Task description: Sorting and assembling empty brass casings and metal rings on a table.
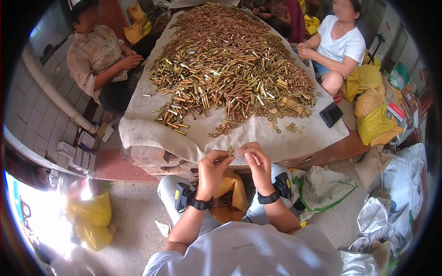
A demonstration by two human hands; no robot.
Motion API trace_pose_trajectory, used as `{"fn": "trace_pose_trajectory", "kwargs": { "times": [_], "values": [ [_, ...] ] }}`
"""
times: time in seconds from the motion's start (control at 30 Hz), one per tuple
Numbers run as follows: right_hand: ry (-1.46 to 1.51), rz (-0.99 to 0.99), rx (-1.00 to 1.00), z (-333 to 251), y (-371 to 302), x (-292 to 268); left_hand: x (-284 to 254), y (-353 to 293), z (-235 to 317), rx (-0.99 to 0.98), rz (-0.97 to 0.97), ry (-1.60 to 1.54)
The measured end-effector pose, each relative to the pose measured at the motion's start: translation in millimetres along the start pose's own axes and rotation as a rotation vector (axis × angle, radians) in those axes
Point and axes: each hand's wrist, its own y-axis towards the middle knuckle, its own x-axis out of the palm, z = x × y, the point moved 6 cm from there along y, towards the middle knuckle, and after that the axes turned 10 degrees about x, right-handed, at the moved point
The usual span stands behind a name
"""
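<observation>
My left hand (213, 171) is closed in a pinch on a small brass-coloured metal piece (231, 150), held above the near edge of the cloth. Close beside it on the right, my right hand (259, 166) has its fingers bent together; their tips are slightly blurred, and anything between them is hidden. Beyond both hands spreads a large heap of short brass- and copper-coloured metal tubes (216, 69). Small round washers (291, 127) lie loose at the heap's near right. Below my hands, an orange-yellow bag (237, 186) stands open between my knees with dark contents.
A pale cloth (138, 124) covers the table over stacked bricks (152, 158). A dark phone (331, 114) lies at its right corner. People sit at the left (99, 60) and right (338, 46). Yellow bags (375, 119) and white sacks (405, 184) crowd the right side.
</observation>
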Motion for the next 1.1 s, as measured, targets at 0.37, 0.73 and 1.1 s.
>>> {"fn": "trace_pose_trajectory", "kwargs": {
  "times": [0.37, 0.73, 1.1],
  "values": [
    [0.131, 0.005, 0.021, -4.4, 2.6, 8.2, 6.9, -1.3, 13.2, 0.119, -0.036, 0.063],
    [-0.02, 0.036, -0.016, -1.6, -4.3, -2.3, -1.9, 10.9, 13.1, 0.124, 0.019, 0.072],
    [0.047, 0.127, 0.056, -0.9, 1.1, -7.0, 3.0, 4.8, 20.5, 0.142, -0.047, 0.098]
  ]
}}
